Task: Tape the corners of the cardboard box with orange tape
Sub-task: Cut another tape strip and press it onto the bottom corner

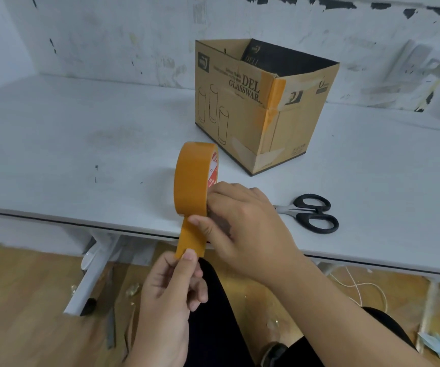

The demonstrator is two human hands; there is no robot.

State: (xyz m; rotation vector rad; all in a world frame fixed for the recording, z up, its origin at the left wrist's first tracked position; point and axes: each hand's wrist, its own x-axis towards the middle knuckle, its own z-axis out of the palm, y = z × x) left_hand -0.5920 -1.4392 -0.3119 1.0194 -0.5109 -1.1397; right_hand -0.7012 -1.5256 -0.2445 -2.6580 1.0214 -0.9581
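Right now, I hold a roll of orange tape [192, 178] upright above the near edge of a white table [81, 154]. My right hand [245, 229] wraps around the roll from its right side, fingers hooked into the core and thumb pressed on the tape where it leaves the roll. My left hand [171, 284], lower down, pinches the loose end of the tape strip [191, 239] between thumb and forefinger, so a short length hangs stretched between both hands.

Farther back on the table stands the open cardboard box [261, 102], printed with drinking-glass outlines (the lettering reads partly "GLASSWAR"). Orange tape already covers the upper part of its nearest vertical corner. Black-handled scissors [311, 213] lie flat on the table just right of my right hand, well apart from the box.
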